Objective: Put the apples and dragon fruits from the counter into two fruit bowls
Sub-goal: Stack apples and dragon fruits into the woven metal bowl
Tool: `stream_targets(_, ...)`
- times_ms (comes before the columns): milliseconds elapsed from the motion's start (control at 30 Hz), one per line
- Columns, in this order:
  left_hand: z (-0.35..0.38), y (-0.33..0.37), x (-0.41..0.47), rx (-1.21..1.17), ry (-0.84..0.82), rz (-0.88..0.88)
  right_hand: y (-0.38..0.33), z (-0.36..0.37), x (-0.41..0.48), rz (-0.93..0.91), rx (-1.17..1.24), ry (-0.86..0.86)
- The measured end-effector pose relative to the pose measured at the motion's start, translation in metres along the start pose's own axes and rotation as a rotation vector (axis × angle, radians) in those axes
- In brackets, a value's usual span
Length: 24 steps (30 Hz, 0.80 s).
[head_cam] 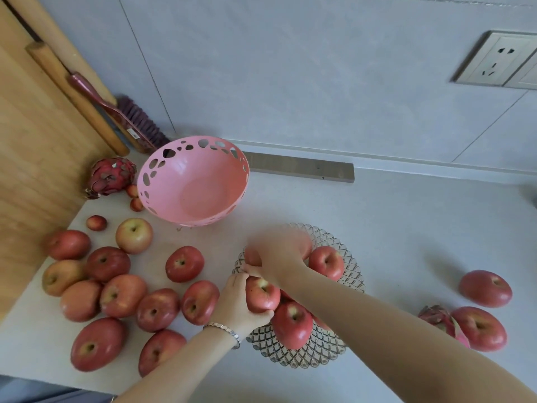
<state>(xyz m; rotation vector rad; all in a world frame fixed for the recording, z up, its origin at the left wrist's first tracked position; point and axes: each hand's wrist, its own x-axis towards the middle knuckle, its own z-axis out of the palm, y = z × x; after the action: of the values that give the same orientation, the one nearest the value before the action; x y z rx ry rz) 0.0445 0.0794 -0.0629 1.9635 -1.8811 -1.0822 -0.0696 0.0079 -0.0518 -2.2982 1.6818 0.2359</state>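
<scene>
A clear patterned glass bowl (348, 266) on the counter holds several red apples. My left hand (238, 303) grips one apple (263, 295) at the bowl's left rim. My right hand (276, 251), blurred, reaches over the bowl and covers another apple (306, 247); its grip is unclear. An empty pink perforated bowl (193, 181) stands behind. Several apples lie loose at the left (122, 295). One dragon fruit (112, 175) sits at the back left, and another (438, 319) lies at the right beside two apples (485, 289).
A wooden board (35, 158) and rolling pin (75, 94) lean at the left with a brush (136, 117). A grey strip (302, 167) lies along the wall. A wall socket (499, 62) is at the upper right. A few small red fruits (96, 223) sit near the pink bowl.
</scene>
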Motion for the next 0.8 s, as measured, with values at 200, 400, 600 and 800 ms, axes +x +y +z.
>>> stream_targets(200,-0.003,-0.003,0.0,-0.005,-0.007,0.018,0.007,-0.005,0.008,-0.001,0.059,-0.104)
stream_targets(400,-0.003,-0.007,0.003,-0.003,-0.058,0.045,-0.002,-0.014,0.017,0.104,0.0,-0.211)
stream_targets(600,-0.005,-0.005,0.013,0.062,-0.142,0.078,0.006,-0.019,0.016,0.183,-0.013,-0.252)
stream_targets(800,-0.009,0.003,0.016,-0.009,-0.176,0.065,0.032,-0.004,-0.005,0.102,0.186,-0.116)
